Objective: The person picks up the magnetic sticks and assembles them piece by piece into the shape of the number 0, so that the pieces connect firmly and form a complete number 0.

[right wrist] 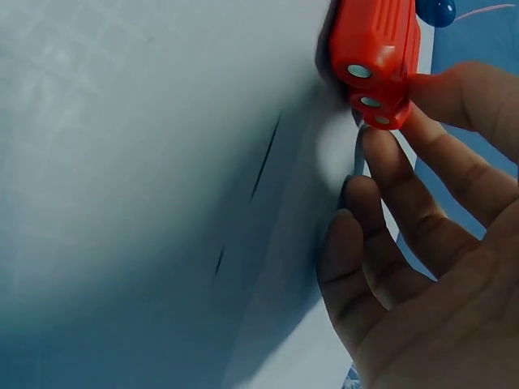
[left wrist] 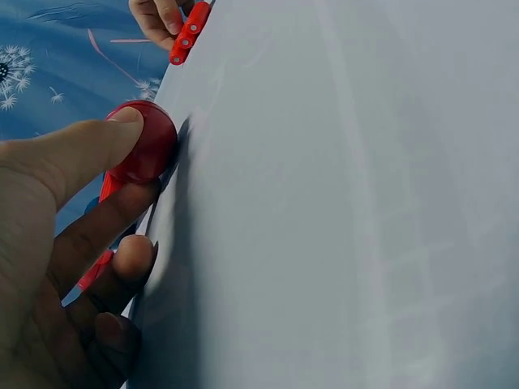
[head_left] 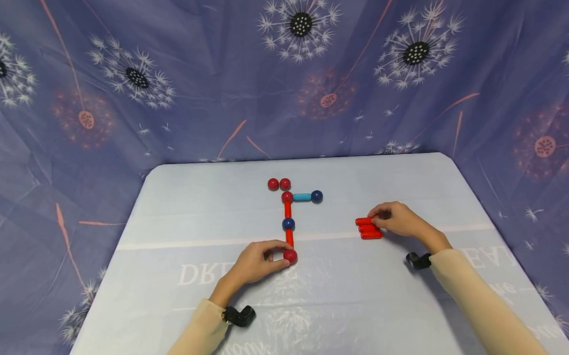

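Note:
In the head view, my left hand (head_left: 256,263) pinches a red ball (head_left: 291,257) between thumb and fingers. This ball sits at the near end of a line: a red rod (head_left: 290,238), a dark blue ball (head_left: 288,224), another red rod (head_left: 288,209) and a red ball (head_left: 287,197). A light blue rod (head_left: 302,197) runs right from that far ball to a second dark blue ball (head_left: 316,196). On the right, my right hand (head_left: 399,220) grips the farthest of three red rods (right wrist: 373,49) lying side by side, silvery discs showing on their ends.
Two loose red balls (head_left: 279,184) rest just beyond the line's far end. The table (head_left: 194,203) has a pale, shiny cover with printed lettering. A purple cloth (head_left: 212,95) with dandelion patterns hangs behind and beside it.

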`<action>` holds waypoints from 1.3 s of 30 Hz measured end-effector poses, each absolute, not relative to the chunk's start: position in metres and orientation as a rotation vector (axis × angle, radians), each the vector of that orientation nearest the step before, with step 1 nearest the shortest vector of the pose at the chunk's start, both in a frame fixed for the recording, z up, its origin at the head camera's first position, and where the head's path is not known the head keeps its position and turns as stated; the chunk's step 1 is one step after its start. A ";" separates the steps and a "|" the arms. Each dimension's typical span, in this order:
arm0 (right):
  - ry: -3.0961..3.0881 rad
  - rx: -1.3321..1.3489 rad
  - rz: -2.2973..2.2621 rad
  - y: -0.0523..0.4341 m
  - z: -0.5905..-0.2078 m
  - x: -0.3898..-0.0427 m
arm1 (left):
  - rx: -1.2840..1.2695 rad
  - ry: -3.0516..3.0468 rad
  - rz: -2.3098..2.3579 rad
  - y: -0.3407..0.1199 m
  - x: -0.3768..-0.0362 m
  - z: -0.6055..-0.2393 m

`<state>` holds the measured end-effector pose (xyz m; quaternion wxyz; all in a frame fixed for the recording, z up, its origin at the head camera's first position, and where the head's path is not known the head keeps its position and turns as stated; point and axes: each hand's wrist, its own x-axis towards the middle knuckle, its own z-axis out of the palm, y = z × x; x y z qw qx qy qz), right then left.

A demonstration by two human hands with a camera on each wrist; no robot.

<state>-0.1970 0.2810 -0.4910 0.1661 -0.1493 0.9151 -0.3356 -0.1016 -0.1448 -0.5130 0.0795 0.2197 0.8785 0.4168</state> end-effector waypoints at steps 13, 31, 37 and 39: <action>2.654 -0.437 -1.002 0.275 -0.494 -0.196 | 0.678 2.670 1.110 -0.138 -0.112 -0.511; 2.673 -0.648 -1.156 0.222 -0.486 -0.164 | 0.653 2.677 1.185 -0.140 -0.112 -0.516; 2.666 -0.734 -1.178 0.205 -0.487 -0.153 | 0.610 2.651 1.298 -0.140 -0.109 -0.521; 2.661 -0.754 -1.195 0.199 -0.487 -0.150 | 0.582 2.647 1.321 -0.140 -0.108 -0.522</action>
